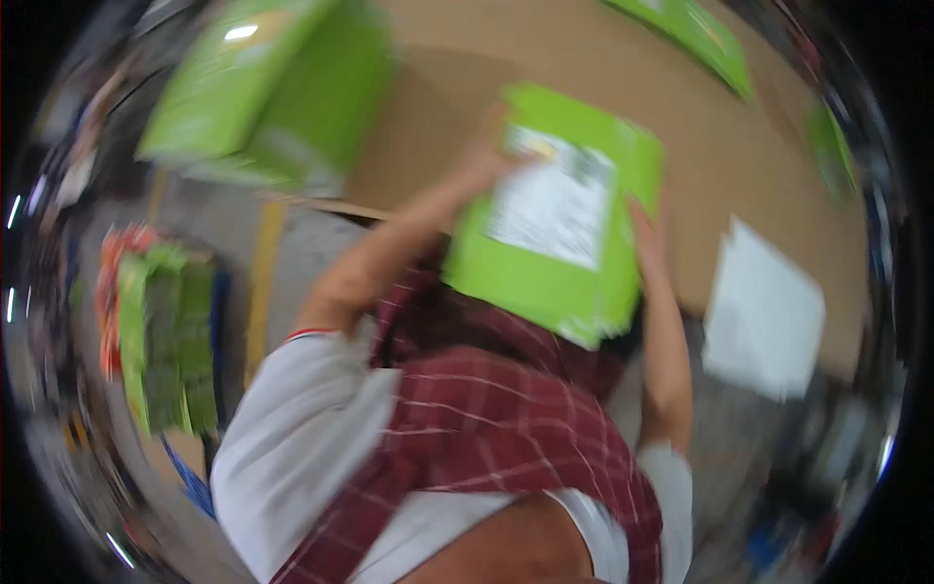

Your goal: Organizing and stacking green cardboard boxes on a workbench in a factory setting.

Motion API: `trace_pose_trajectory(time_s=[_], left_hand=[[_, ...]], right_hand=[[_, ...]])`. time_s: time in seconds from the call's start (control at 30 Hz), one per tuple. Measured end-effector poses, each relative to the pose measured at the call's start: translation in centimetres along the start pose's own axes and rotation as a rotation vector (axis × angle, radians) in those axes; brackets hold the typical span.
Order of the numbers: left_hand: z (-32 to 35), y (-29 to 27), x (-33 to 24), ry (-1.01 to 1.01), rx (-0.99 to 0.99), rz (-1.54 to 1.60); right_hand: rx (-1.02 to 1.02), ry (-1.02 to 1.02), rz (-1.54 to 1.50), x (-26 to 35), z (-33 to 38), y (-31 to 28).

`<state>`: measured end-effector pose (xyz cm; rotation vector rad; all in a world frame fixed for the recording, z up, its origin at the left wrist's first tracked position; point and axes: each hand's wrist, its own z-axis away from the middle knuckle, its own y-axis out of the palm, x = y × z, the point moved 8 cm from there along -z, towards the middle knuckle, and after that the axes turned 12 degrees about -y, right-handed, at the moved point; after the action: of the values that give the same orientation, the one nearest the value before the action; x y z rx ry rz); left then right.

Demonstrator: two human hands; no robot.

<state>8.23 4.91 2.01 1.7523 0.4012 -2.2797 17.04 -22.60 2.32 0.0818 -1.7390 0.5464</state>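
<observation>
White short sleeves [292, 428], maroon plaid apron [486, 428]

The green box [555, 219] is flat and rectangular, bright green, with a large white label with dark print on the face turned to the camera. It is tilted, its upper edge leaning away, above a brown cardboard surface [720, 165]. The left hand [484, 156] grips its upper left edge, the right hand [650, 243] its right edge. The picture is blurred.

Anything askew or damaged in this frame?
Nothing clearly damaged or spilled. The green box sits tilted, held between the left hand and right hand above the brown table. The white sheet overhangs the table's near edge. Motion blur hides finer detail.
</observation>
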Motion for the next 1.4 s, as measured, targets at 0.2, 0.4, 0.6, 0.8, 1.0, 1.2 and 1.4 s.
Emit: trace_pose_trajectory(time_s=[0.2, 0.4, 0.6, 0.8, 1.0, 1.2, 1.4], left_hand=[[1.5, 6.9, -3.3, 0.402, -0.040, -1.210], [3.0, 7.3, -3.5, 0.481, -0.125, -0.992], [2.8, 8.1, -2.3, 0.534, -0.140, -1.029], [2.6, 6.8, -2.3, 0.425, -0.082, -1.072], [2.1, 6.8, -2.5, 0.483, -0.202, -1.143], [3.9, 9.1, -5.1, 0.694, -0.144, -1.447], [13.6, 20.1, -9.5, 1.395, 0.961, -0.727]], right_hand=[[0.294, -0.703, 1.270, 7.2, 2.6, 3.3], [0.660, -0.738, 1.008, 6.0, 7.1, 7.9], [0.344, -0.598, 1.188, 2.8, -9.3, 5.3], [0.433, -0.682, 1.366, 0.0, -16.6, 7.8], [0.362, -0.878, 0.742, 6.4, -12.2, 5.8], [0.377, -0.607, 0.961, 4.9, -8.2, 5.2], [0.338, -0.685, 1.025, 5.1, -8.1, 6.6]])
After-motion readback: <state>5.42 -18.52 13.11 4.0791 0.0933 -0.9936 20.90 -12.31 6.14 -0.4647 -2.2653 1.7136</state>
